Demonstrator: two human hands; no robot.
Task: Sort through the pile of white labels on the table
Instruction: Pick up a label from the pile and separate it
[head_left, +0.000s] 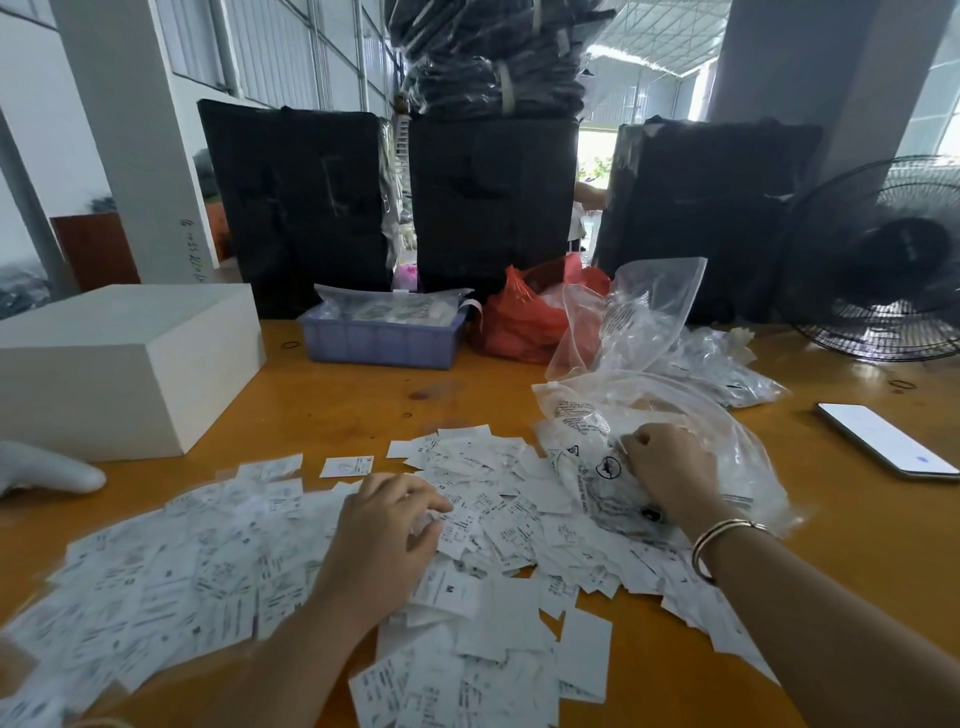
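Note:
A wide pile of white labels (498, 525) with small black print covers the near half of the orange table (363, 395). My left hand (387, 525) rests on the middle of the pile, fingers bent down onto the labels, thumb and forefinger near one label's edge. My right hand (670, 470) grips the crumpled edge of a clear printed plastic bag (675, 415) that lies over the pile's right side. A gold bangle sits on that wrist.
A white box (124, 364) stands at the left. At the back stand a blue tray (382, 340), a red bag (524, 317) and more clear bags (727, 364). A phone (883, 439) lies at the right, a black fan (883, 260) behind it. Tall black bundles (493, 208) line the far edge.

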